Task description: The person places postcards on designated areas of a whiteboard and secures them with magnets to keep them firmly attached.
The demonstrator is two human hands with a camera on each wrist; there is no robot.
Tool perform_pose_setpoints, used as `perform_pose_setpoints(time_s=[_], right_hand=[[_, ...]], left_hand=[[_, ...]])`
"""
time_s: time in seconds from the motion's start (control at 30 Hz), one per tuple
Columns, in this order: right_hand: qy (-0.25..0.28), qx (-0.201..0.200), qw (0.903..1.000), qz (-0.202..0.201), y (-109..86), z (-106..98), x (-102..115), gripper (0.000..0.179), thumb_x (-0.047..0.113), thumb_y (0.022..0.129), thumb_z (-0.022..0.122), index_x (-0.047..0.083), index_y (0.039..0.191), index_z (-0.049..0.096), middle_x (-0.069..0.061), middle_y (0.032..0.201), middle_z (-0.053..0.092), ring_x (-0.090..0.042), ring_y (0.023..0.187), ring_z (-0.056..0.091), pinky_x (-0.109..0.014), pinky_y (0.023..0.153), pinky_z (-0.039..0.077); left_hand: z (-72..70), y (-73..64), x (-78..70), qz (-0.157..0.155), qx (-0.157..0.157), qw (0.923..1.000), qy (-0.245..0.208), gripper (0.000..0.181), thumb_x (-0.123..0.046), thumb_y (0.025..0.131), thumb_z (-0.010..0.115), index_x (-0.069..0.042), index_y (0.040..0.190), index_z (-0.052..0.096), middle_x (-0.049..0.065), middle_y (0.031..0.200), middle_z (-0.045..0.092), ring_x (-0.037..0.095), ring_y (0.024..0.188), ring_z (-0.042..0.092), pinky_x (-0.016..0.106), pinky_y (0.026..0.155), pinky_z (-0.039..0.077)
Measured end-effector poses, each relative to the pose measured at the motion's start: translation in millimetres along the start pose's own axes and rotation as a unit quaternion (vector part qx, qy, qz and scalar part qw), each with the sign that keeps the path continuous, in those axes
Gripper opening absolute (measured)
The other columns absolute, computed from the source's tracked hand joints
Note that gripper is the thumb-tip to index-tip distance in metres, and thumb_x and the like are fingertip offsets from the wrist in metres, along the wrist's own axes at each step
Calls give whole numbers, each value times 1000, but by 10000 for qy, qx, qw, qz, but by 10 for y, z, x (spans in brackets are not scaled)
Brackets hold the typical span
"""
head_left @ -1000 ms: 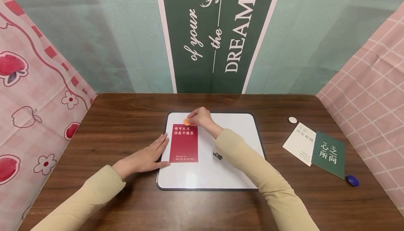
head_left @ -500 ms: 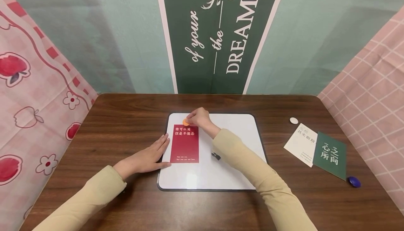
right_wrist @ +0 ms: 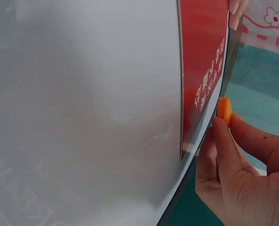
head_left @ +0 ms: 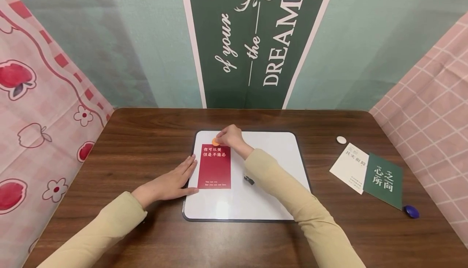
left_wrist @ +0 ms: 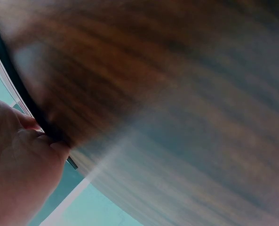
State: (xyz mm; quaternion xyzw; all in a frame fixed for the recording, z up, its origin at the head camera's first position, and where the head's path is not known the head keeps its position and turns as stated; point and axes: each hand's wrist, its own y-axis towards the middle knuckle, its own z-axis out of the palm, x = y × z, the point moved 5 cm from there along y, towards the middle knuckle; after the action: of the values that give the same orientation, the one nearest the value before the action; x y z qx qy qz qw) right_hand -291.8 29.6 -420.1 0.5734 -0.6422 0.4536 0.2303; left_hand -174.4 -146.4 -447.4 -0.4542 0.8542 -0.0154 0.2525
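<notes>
On the table lies a small whiteboard (head_left: 215, 205) with a black rim. A red card (head_left: 214, 168) with white lettering lies on its left part. My right hand (head_left: 232, 136) pinches an orange round magnet (head_left: 215, 142) between thumb and forefinger at the card's top edge. In the right wrist view the orange magnet (right_wrist: 224, 110) stands on edge between the fingertips. My left hand (head_left: 170, 184) rests with straight fingers across the board's left rim, thumb and fingertips close beside the card. In the left wrist view the left hand (left_wrist: 24, 165) overlaps the black rim.
A small black object (head_left: 249, 180) shows on the board by the right sleeve. To the right of the board lie a white card (head_left: 349, 170), a green card (head_left: 384, 182), a white round magnet (head_left: 341, 140) and a blue one (head_left: 411, 211). Cloths hang behind and beside the wooden table (head_left: 153, 138).
The orange magnet has shifted slightly left along the card's top edge with my right hand. My left hand keeps its place on the rim. The view has shifted slightly.
</notes>
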Motion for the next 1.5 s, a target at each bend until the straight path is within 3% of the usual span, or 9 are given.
perform_pose_setpoints(time_s=[0.33,0.87,1.03,1.13,1.27,1.5], right_hand=[[-271,16,9995,-152,-20,43,-14,20,15,79,72,3,95,71,-9,90,66,-17,73,64,-20,68,52],[-654,-30,9978,-75,14,47,-71,21,20,76,74,4,90,70,-6,81,65,-18,75,60,-21,64,51],[-674,19,9977,-39,10,34,-99,21,20,77,73,5,92,69,-6,84,64,-18,77,59,-22,66,52],[-866,88,9959,-257,4,19,-104,21,19,81,69,5,96,68,-6,89,64,-17,78,59,-22,67,52],[-1389,183,9866,-840,-29,-8,-92,22,18,85,63,4,103,66,-8,96,64,-16,79,59,-21,67,51],[-2359,306,9553,-1756,-101,-67,-107,24,17,87,61,4,108,64,-8,103,64,-17,88,60,-23,73,52]], left_hand=[[34,-10,-26,-10,-37,10000,15,90,-55,84,53,-4,146,12,12,152,4,29,138,7,45,102,33],[62,-20,-34,-22,-49,10000,57,90,-55,84,52,-4,146,11,12,153,3,29,138,7,44,102,33],[71,-33,-28,-22,-58,10000,43,90,-55,84,52,-4,146,11,12,153,3,29,138,7,45,102,33],[77,-37,-34,-26,-71,10000,22,90,-55,84,53,-4,146,11,12,153,3,29,138,6,45,102,33],[91,-37,-39,-24,-80,10000,11,90,-55,84,53,-4,146,11,12,153,3,29,139,6,45,102,32],[105,-41,-53,-9,-137,9999,46,90,-54,84,53,-4,146,12,12,153,4,29,138,7,44,102,33]])
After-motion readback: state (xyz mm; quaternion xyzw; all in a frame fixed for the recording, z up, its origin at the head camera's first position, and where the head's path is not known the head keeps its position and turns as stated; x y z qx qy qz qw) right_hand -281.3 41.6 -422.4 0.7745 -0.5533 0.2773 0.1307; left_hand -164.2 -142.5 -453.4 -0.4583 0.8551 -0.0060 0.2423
